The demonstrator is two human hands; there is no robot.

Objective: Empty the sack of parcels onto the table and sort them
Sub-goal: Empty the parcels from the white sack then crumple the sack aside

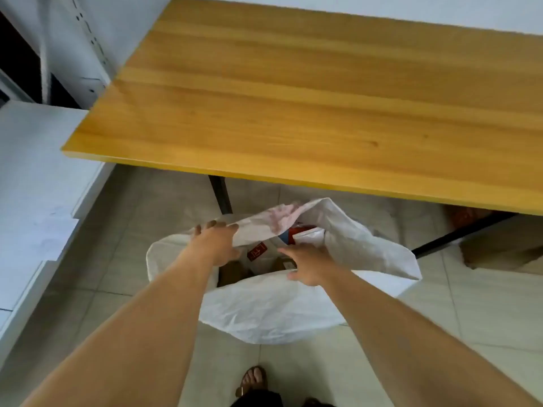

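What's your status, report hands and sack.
Left hand grips the sack rim; right hand reaches into its mouth, holding nothing seen. Sack on floor, parcels inside. Table ahead.

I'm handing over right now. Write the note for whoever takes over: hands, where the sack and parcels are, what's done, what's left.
Left hand: grips the far-left rim of the sack.
Right hand: at the near rim, fingers reaching into the mouth; grip unclear.
Sack: on the floor in front of the table, mouth open.
Parcels: all that show lie inside the sack.
Done: sack opened.
Left: lift it, empty it onto the table, sort.
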